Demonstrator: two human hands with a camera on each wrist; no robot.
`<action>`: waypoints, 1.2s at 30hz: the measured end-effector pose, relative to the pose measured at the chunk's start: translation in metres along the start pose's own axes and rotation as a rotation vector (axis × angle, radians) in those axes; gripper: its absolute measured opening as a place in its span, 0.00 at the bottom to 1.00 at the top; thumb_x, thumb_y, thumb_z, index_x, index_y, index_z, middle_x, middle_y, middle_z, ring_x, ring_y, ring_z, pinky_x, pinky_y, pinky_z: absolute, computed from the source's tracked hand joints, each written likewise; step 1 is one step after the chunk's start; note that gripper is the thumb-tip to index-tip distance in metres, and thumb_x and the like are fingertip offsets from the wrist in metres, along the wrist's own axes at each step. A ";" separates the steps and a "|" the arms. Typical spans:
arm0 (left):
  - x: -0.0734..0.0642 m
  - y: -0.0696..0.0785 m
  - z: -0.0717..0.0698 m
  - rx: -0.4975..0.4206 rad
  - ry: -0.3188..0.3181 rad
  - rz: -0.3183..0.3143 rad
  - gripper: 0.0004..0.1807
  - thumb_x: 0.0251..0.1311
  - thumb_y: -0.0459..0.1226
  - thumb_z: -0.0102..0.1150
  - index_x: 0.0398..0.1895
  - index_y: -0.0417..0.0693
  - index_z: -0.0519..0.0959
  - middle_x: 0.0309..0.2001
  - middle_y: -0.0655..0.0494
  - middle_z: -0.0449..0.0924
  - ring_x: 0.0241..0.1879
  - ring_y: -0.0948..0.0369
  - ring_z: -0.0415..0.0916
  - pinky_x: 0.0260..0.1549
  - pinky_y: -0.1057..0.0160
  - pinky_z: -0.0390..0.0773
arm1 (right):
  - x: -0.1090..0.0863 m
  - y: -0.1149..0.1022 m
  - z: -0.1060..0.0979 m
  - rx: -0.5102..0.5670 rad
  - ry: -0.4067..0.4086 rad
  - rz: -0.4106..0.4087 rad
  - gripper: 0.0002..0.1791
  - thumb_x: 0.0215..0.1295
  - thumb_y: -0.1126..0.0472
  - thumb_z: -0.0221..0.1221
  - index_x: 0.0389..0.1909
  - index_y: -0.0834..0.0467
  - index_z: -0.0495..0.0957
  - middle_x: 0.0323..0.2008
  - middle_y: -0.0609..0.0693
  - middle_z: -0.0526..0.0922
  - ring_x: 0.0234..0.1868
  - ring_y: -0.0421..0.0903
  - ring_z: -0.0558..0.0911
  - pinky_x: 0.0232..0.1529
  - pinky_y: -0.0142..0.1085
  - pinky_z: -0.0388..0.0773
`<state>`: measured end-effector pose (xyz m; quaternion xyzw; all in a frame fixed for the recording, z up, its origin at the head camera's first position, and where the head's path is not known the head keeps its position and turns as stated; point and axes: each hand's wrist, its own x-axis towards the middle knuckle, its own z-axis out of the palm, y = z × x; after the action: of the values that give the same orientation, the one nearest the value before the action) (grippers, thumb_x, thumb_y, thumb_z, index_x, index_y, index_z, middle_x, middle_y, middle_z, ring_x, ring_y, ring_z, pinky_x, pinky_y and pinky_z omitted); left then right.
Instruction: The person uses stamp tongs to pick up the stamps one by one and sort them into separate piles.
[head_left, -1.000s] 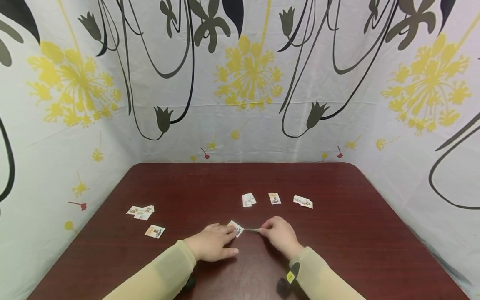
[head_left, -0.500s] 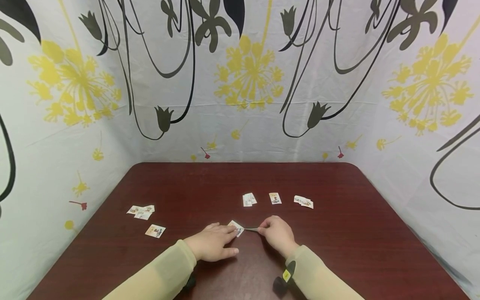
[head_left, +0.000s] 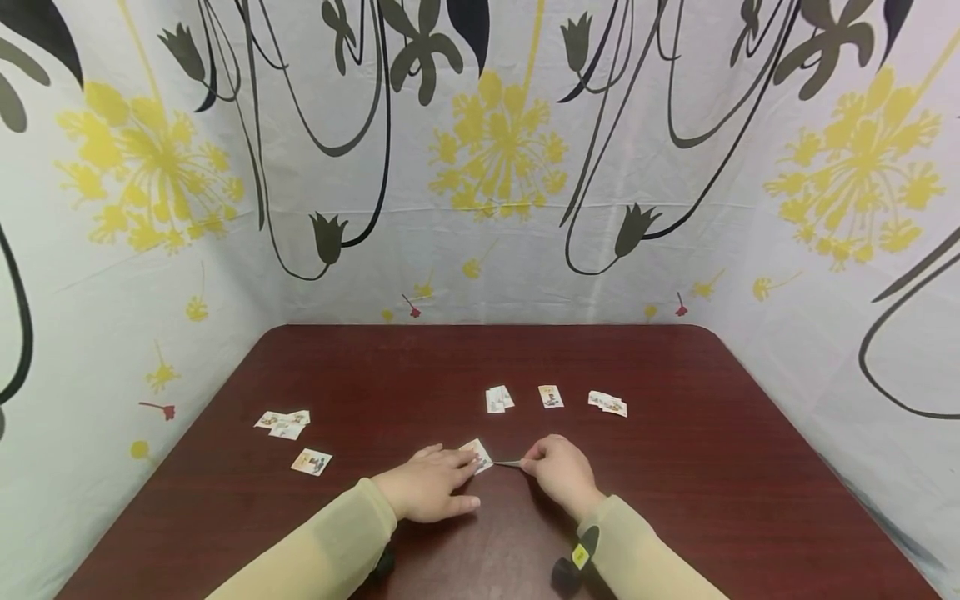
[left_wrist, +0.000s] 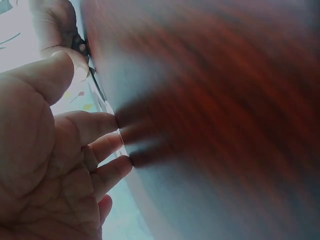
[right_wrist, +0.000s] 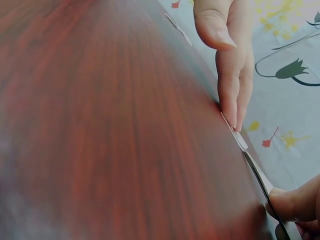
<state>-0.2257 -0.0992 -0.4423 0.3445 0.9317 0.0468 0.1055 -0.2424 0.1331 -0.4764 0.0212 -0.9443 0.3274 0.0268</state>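
Head view: A person's left hand [head_left: 431, 483] lies with fingers extended, holding nothing, fingertips resting on a printed card [head_left: 480, 447] flat near the middle of a reddish-brown wood-grain table [head_left: 390, 367]. The right hand [head_left: 561, 475] pinches a thin strip [head_left: 507, 463] between thumb and finger, its far end at the card's right corner; its exact kind is hard to tell. A lone card [head_left: 311, 462] and an overlapping card group [head_left: 285, 425] lie to the left; more cards [head_left: 551, 397] sit farther back, before a floral-print cloth [head_left: 480, 287].
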 end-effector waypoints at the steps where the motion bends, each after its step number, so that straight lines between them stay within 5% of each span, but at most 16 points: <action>1: 0.001 0.000 0.000 -0.002 0.000 0.000 0.37 0.67 0.59 0.46 0.72 0.47 0.63 0.72 0.53 0.58 0.71 0.55 0.55 0.69 0.49 0.51 | -0.001 0.000 -0.001 -0.001 0.001 -0.003 0.08 0.55 0.56 0.67 0.19 0.48 0.80 0.30 0.43 0.76 0.33 0.42 0.75 0.38 0.41 0.73; 20: 0.005 0.002 -0.003 -0.008 -0.059 -0.018 0.37 0.67 0.62 0.42 0.73 0.54 0.62 0.74 0.56 0.55 0.72 0.56 0.52 0.69 0.45 0.45 | -0.004 0.002 -0.005 0.019 -0.007 0.020 0.08 0.54 0.57 0.67 0.19 0.49 0.80 0.29 0.43 0.76 0.32 0.43 0.75 0.38 0.42 0.72; 36: 0.004 0.002 -0.005 -0.017 -0.076 -0.028 0.36 0.67 0.62 0.43 0.73 0.57 0.62 0.74 0.58 0.55 0.72 0.56 0.51 0.69 0.44 0.45 | 0.013 0.002 -0.003 0.025 -0.006 0.061 0.07 0.55 0.57 0.66 0.20 0.50 0.82 0.26 0.42 0.80 0.31 0.43 0.77 0.35 0.42 0.73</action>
<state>-0.2291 -0.0951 -0.4380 0.3318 0.9313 0.0402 0.1446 -0.2555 0.1358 -0.4744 -0.0062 -0.9404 0.3397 0.0138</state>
